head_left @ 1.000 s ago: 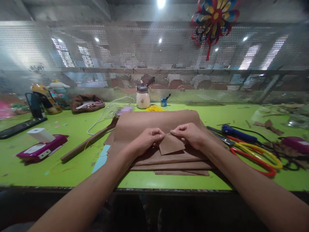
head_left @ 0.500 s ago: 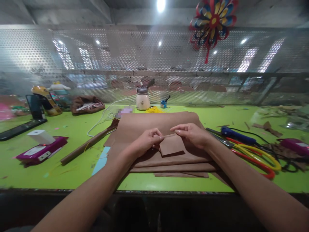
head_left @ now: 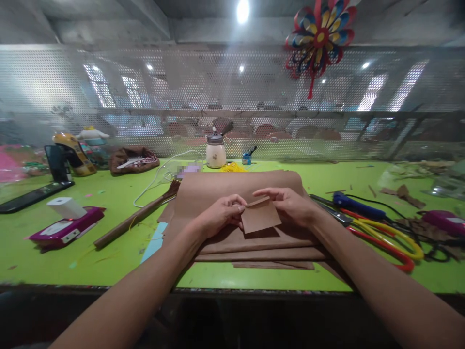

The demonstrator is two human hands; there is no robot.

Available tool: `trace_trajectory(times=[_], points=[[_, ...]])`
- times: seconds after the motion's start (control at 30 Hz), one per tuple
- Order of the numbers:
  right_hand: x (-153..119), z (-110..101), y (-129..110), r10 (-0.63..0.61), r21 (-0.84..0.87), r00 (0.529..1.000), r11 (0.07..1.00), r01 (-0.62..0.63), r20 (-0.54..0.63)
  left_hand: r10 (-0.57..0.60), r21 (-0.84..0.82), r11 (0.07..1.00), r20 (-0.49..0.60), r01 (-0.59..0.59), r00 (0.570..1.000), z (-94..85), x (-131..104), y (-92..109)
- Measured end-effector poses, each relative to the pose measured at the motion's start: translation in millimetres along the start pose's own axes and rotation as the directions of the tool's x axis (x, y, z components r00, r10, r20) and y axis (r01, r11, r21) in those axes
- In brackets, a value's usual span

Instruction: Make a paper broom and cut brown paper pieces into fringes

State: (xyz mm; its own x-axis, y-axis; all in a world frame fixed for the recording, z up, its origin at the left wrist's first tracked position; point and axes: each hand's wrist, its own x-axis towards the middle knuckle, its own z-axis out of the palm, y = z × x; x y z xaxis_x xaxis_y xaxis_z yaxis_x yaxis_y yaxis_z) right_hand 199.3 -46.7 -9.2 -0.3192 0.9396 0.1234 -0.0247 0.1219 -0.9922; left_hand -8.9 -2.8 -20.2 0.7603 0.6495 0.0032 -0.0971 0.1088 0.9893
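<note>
A small square piece of brown kraft paper (head_left: 262,217) is held up at a tilt, a narrow strip along its top edge folded over. My left hand (head_left: 221,213) pinches the paper at its left edge between thumb and fingers. At the upper right corner, my right hand (head_left: 292,206) holds the paper, its index finger stretched across above the top edge. Some of the right fingers are hidden behind the piece. Beneath both hands lies a stack of large brown paper sheets (head_left: 232,186), casting a shadow of the small piece.
Large scissors with red and yellow handles (head_left: 394,241) and a blue-handled tool (head_left: 358,204) lie right. To the left are a brown paper roll (head_left: 136,215), a purple power strip (head_left: 69,228) and a phone (head_left: 34,196). A jar (head_left: 216,152) stands behind the stack.
The paper has tilted and its folded top strip now stands more open from the sheet. My right thumb has moved from the top edge out of sight behind the paper.
</note>
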Motion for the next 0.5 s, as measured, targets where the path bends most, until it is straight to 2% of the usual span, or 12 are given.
trace_trajectory(times=[0.1, 0.2, 0.3, 0.4, 0.5], points=[[-4.2, 10.1, -4.6, -0.013, -0.065, 0.991, 0.998, 0.022, 0.131, 0.005, 0.002, 1.000, 0.040, -0.005, 0.999, 3.1, -3.8, 4.4], [-6.1, 15.0, -6.1, -0.070, -0.133, 0.987, 0.987, 0.090, 0.146, -0.009, 0.060, 0.998, 0.091, 0.004, 0.996, 5.2, -5.7, 7.2], [-5.0, 13.8, -4.6, -0.102, -0.105, 0.988, 0.988, 0.115, 0.114, -0.024, 0.059, 0.998, 0.112, 0.017, 0.993, 4.4, -2.9, 5.1], [-3.5, 11.0, -3.6, -0.081, -0.092, 0.996, 0.992, 0.085, 0.046, -0.013, -0.035, 0.999, 0.039, 0.014, 0.999, 2.3, 2.2, 1.6], [-2.6, 9.9, -3.8, -0.026, -0.205, 0.997, 0.978, 0.040, 0.075, 0.022, -0.114, 0.993, -0.077, -0.030, 0.997, 2.2, 4.1, 2.2]])
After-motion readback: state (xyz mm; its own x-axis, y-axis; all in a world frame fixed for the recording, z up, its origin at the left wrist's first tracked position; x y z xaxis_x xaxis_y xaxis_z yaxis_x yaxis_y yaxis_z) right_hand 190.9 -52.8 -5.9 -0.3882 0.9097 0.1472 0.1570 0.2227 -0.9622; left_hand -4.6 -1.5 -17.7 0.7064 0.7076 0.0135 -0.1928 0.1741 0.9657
